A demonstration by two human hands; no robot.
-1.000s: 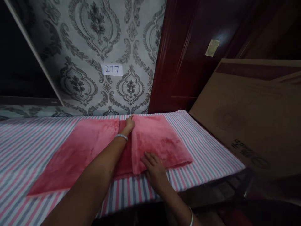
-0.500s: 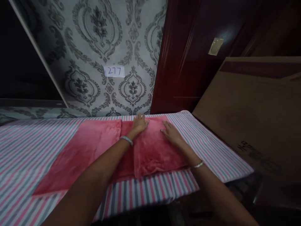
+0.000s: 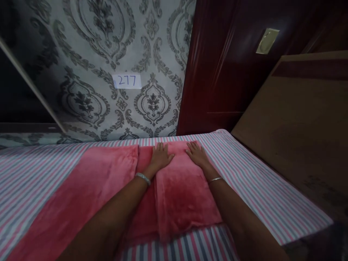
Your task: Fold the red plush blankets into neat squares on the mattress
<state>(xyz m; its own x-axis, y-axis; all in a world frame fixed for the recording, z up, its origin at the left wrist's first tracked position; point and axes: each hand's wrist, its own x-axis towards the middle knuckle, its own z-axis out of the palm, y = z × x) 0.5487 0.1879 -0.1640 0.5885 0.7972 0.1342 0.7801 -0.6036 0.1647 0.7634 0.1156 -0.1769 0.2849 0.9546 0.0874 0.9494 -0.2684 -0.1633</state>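
Note:
A pink plush cloth (image 3: 187, 195), like a small blanket, lies on a striped cover (image 3: 244, 174). Its left and right ends are folded inward, with a darker single-layer strip between them. My left hand (image 3: 161, 156) rests flat near the far end of the right fold, at that fold's inner edge, fingers spread. On the same fold's far right part lies my right hand (image 3: 198, 154), palm down with its fingers stretched out. Neither hand grasps anything. My left forearm hides part of the middle strip and the left fold.
Patterned wallpaper with a paper label (image 3: 127, 81) reading 277 rises behind the striped cover. A dark screen (image 3: 21, 94) stands at left. At right are a dark red door panel (image 3: 214, 72) and a large cardboard box (image 3: 301, 119) close to the cover's edge.
My right hand has shifted toward the far end of the right fold and lies flatter. My left hand stays near the fold's inner edge. The view has moved closer to the cloth.

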